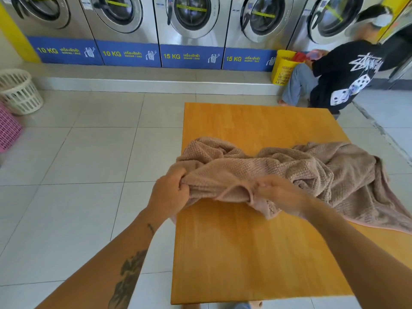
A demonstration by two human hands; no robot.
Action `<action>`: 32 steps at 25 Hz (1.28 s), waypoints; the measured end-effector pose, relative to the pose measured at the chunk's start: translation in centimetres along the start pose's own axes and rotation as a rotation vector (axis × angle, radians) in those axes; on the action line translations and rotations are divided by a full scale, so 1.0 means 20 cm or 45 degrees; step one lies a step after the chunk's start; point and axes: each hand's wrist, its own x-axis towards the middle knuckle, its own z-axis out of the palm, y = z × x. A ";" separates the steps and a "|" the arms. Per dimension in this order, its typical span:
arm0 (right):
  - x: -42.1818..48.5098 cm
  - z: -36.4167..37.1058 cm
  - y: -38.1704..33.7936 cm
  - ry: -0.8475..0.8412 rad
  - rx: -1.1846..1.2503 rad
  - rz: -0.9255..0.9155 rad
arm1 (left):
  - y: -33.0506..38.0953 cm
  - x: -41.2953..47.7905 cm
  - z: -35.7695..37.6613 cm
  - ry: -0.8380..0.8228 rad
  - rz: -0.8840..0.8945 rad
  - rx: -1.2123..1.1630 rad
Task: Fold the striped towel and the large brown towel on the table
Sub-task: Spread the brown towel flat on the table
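Observation:
The large brown towel [301,168] lies crumpled across the middle of the orange wooden table [245,253], its right part spilling over the table's right edge. My left hand [170,192] grips a bunched edge of the towel at the table's left side. A little to the right, my right hand [276,192] pinches the same near edge, with a small loop of fabric hanging between the two hands. No striped towel is in view.
A row of washing machines [191,30] lines the far wall behind a raised step. A person in a black shirt [343,76] crouches beside a yellow basket [283,68] at the far right. A white basket [20,92] and a pink basket [7,128] stand at the left.

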 end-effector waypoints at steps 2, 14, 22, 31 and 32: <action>-0.04 -0.06 -0.05 -0.334 -0.252 0.172 | -0.01 -0.01 -0.05 -0.191 0.037 -0.117; 0.33 -0.21 -0.09 0.331 -0.206 0.190 | 0.20 0.44 -0.16 0.041 -0.049 -0.170; 0.82 -0.32 0.02 0.358 -0.231 0.112 | 0.18 0.87 0.04 -0.115 -0.307 0.107; 1.05 -0.29 0.13 0.019 -0.499 0.230 | 0.15 0.96 0.20 -0.421 -0.285 0.384; 1.06 -0.33 0.10 0.049 -0.419 0.199 | 0.13 0.96 0.17 -0.315 -0.252 0.309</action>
